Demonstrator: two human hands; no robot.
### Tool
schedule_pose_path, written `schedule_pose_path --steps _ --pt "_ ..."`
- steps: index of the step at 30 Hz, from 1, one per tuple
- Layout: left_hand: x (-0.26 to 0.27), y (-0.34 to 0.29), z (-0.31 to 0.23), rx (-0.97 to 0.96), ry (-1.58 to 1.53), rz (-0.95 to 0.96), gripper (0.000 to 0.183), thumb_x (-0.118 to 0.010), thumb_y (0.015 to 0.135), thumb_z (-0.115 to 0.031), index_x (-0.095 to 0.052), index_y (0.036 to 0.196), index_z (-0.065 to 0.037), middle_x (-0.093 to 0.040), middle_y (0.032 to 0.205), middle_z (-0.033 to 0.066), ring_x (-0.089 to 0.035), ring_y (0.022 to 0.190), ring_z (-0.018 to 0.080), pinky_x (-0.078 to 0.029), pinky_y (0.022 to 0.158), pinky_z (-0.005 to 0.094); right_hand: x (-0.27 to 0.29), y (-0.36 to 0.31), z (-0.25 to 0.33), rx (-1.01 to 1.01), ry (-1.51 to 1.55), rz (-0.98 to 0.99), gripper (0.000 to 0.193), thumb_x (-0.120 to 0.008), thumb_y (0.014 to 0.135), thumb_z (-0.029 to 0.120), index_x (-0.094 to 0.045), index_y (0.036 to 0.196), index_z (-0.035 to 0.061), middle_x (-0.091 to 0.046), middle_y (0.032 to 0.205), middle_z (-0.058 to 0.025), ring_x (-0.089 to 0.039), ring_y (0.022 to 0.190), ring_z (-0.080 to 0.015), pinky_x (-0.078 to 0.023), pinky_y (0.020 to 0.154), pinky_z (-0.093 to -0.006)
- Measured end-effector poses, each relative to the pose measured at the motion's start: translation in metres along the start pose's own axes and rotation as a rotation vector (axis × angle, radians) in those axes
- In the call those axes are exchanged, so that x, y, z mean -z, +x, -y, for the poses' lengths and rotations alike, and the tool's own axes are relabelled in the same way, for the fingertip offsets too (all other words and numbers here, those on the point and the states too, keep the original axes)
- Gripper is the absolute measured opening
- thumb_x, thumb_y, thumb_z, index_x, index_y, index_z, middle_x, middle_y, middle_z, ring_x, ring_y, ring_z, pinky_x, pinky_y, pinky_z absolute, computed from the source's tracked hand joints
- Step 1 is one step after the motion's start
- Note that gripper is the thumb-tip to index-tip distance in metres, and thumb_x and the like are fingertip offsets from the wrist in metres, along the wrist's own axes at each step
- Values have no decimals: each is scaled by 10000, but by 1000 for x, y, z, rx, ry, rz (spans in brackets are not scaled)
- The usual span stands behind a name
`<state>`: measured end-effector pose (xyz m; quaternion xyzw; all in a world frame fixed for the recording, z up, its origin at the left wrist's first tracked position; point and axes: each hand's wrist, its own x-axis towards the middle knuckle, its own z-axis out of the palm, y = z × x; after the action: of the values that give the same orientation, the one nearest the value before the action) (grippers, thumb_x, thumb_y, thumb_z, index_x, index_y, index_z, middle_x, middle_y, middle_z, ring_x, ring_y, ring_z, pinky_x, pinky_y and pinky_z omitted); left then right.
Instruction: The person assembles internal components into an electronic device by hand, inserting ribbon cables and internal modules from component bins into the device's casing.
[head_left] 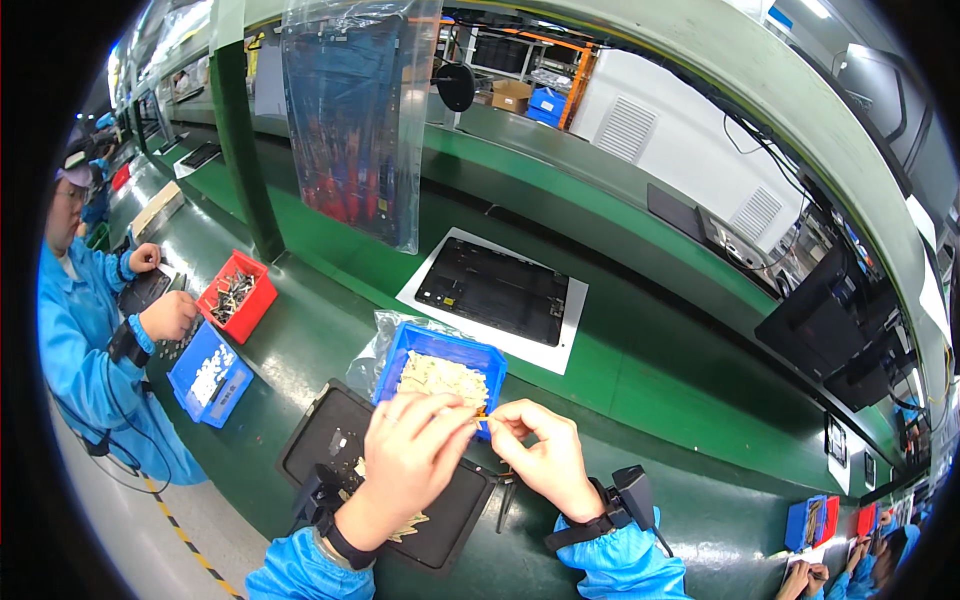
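My left hand (415,455) and my right hand (545,455) meet over the near edge of a blue bin (398,355). A small, thin orange strip (482,418) is pinched between the fingertips of both hands; its exact kind is too small to tell. Many cream-coloured small pieces (440,378) fill the bin. Below my left hand lies a shallow black tray (318,437) with more cream strips (408,527) and bits scattered in it, partly hidden by my left hand and forearm. Beside the tray's right edge is a thin dark tool (507,503).
Beyond the bin, a black flat panel (495,290) lies on a white sheet on the green conveyor (640,370). A clear plastic bag (350,130) hangs above it. To the left stand a red bin (262,297) and another blue bin (232,392), near a co-worker (90,330).
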<state>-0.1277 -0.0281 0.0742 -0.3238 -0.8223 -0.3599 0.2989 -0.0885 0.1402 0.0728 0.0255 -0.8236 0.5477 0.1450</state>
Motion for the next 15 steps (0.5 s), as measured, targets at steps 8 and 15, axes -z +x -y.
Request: schedule_pose_path --steps 8,15 --pt "-2 -7 -2 13 -50 9 173 -760 703 -88 -662 846 -83 -639 821 18 -578 769 211 -432 700 345 2 1 11 128 -151 102 83 -658 839 41 -656 907 -7 -656 803 -46 -608 689 -85 -497 641 -235" --pt "2 -7 4 -186 209 8 195 -718 687 -145 -657 867 -105 -619 873 -15 -567 794 164 -408 673 326 10 7 1 -557 613 407 200 -553 967 216 -594 1014 26 -570 731 -12 -594 652 -115 -526 631 -258"
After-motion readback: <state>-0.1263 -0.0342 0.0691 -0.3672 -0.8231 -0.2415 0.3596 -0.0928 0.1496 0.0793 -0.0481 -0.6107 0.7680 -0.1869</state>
